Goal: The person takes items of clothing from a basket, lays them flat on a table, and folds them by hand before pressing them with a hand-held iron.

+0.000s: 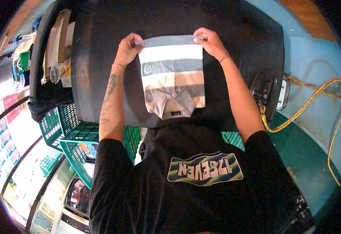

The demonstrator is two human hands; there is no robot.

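Note:
A striped polo shirt point(173, 76) in grey, white and tan is folded into a rectangle on a black-covered table point(164, 17). Its collar points toward me, and a small badge shows on the chest at the left. My left hand point(130, 46) pinches the far left corner of the shirt between thumb and fingers. At the far right corner, my right hand point(210, 41) pinches the grey edge in the same way. The edge between both hands is stretched nearly straight.
Green plastic crates point(76, 158) stand below the table at the left, one holding fabric items. A clear cup point(55, 73) lies on a cluttered shelf at the left. A yellow cord point(302, 117) loops beside the table at the right, near a blue wall point(305, 55).

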